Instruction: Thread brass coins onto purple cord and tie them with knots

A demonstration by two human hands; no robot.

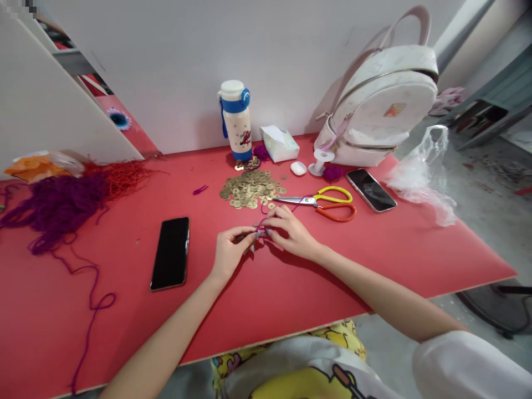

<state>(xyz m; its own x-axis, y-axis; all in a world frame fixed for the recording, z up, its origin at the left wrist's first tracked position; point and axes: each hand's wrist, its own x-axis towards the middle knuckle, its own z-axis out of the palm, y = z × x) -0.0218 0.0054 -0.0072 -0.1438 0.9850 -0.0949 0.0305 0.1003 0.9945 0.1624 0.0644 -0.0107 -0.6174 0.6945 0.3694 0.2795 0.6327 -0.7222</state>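
Over the red table, my left hand (230,249) is closed, thumb and fingers pinched on a small piece with purple yarn; something brownish, perhaps a coin, partly shows under the fingers. My right hand (293,233) meets it fingertip to fingertip, pinching the purple yarn (261,226). A loose strand runs from there up toward the scissors. Just beyond the hands lies a heap of brass-coloured coins with holes (251,187). Scissors (318,202) with one yellow and one orange handle rest right of the heap, blades touching its edge. The fingers hide most of the held piece.
A black phone (170,254) lies left, another phone (371,190) right. Behind stand a bottle (236,124), tissue pack (281,145), white spool (322,160) and white backpack (380,111). Purple yarn (62,208) is piled at left; a plastic bag (428,177) sits at the right edge.
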